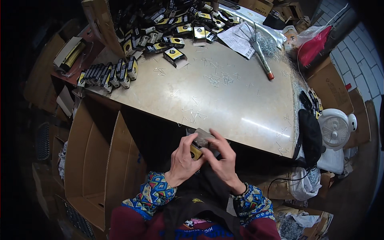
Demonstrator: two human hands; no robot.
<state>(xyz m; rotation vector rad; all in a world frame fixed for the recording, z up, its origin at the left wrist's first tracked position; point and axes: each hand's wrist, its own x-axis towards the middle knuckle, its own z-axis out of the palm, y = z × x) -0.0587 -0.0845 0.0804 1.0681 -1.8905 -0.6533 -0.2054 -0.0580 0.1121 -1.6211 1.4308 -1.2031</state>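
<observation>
Just off the table's front edge, close to my body, I hold a small yellow-and-black cardboard box point(195, 152) with its grey flap point(203, 133) raised. My left hand point(181, 163) grips the box from the left, fingers curled round it. My right hand point(222, 161) closes on it from the other side, thumb near the yellow face and index finger by the flap. What lies inside the box is mostly hidden by my fingers. Bent wire hooks point(195, 114) lie loose on the table point(240, 100) beyond my hands.
A large heap of similar boxes point(160, 24) covers the far left, with a row of upright boxes point(107, 76) at the left edge. An open carton point(90, 152) stands below left. A wire bundle point(262, 60) and a white fan point(334, 129) are to the right.
</observation>
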